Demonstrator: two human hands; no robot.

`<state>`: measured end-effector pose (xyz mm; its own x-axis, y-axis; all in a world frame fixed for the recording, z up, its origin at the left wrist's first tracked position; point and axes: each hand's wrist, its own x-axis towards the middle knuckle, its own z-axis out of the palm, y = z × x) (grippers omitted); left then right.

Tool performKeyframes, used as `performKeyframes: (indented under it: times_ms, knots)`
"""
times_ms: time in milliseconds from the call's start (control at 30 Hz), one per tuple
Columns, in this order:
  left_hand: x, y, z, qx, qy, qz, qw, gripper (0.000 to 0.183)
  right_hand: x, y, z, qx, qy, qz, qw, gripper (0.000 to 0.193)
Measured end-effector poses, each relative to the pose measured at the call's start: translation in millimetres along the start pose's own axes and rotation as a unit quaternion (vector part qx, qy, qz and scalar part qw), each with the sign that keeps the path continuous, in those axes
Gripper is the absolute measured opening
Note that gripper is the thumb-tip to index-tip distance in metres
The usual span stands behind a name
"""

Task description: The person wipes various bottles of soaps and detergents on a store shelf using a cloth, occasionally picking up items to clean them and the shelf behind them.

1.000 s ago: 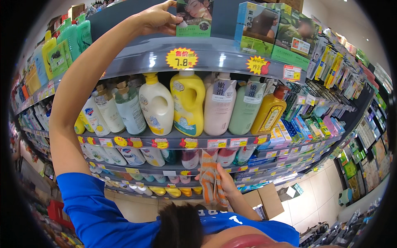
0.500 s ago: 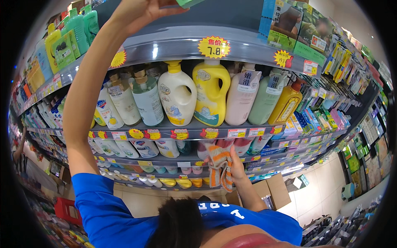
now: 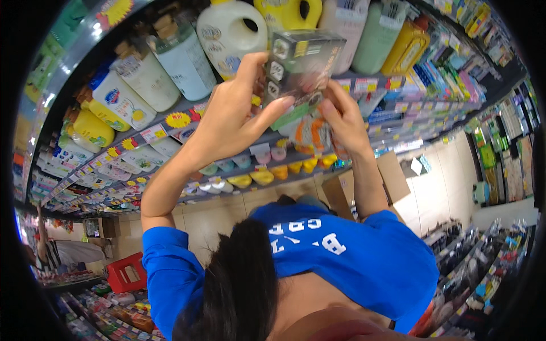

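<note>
My left hand (image 3: pixel 236 113) is closed on the left side of a dark box with a green lower end (image 3: pixel 301 65), thumb across its front. The box is tilted and a little blurred, held up before the shelf. My right hand (image 3: pixel 347 116) holds a folded cloth with orange and grey stripes (image 3: pixel 312 133), and its fingers are at the box's lower right corner. Part of the cloth is hidden behind the box and my fingers. Behind the box stand a white bottle with a handle (image 3: pixel 232 31) and a yellow bottle (image 3: pixel 287 14).
Pump bottles, a green one (image 3: pixel 380 40) and an amber one (image 3: pixel 405 48) among them, line the shelf. Lower tiers hold several yellow packs (image 3: pixel 263 174). An open cardboard box (image 3: pixel 392 176) stands on the floor, a red basket (image 3: pixel 126 273) behind at left. Another person (image 3: pixel 62 253) is at far left.
My left hand has come down from the upper shelf with the box and brought it to my right hand. My right hand, still with the cloth, has risen to meet it. The view has tilted.
</note>
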<state>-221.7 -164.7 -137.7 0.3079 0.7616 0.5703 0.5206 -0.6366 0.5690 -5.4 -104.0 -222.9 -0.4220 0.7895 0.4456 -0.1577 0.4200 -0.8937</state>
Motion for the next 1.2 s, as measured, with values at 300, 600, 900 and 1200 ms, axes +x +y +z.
performKeyframes:
  times_ms: [300,600,900,1200]
  knots:
    - [-24,10,54,0.004,-0.045,0.091,0.995,0.082,-23,65,-11,0.387,-0.035,0.006,0.921,0.045]
    - [-26,-9,90,0.014,0.005,0.139,0.990,0.065,-36,42,13,0.372,0.118,0.094,0.916,0.045]
    - [-30,2,85,0.017,-0.009,0.109,0.994,0.065,-38,57,11,0.348,0.077,0.022,0.934,0.044]
    - [-20,1,84,0.019,0.002,0.122,0.992,0.069,-20,58,2,0.452,0.044,0.005,0.891,0.042]
